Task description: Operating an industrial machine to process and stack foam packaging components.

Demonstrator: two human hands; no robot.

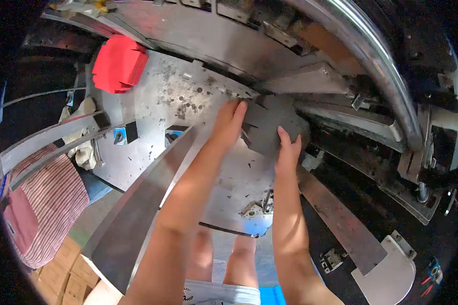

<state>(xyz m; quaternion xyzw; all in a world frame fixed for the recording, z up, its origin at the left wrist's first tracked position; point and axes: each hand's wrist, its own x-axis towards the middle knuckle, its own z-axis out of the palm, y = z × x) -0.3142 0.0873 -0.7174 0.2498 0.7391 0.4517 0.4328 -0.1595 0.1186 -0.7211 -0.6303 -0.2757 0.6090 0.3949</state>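
Observation:
A dark grey stack of notched, flat cut pieces [272,119] lies on the metal worktable, near the machine bed. My left hand [230,122] closes on its left edge, fingertips partly hidden. At the right near edge of the stack is my right hand [288,150], its thumb against the side and its fingers bent around the edge. What the pieces are made of, I cannot tell. A similar red stack [118,65] sits apart at the far left of the worktable [158,101].
Small dark scraps [185,104] litter the table. A blue rotary switch [120,135] and a slanted metal panel [152,198] are on the left. A curved chrome pipe [371,46] arches at the right. Metal fixtures [257,208] lie near the front edge. Another person [56,198] is at left, beside cartons.

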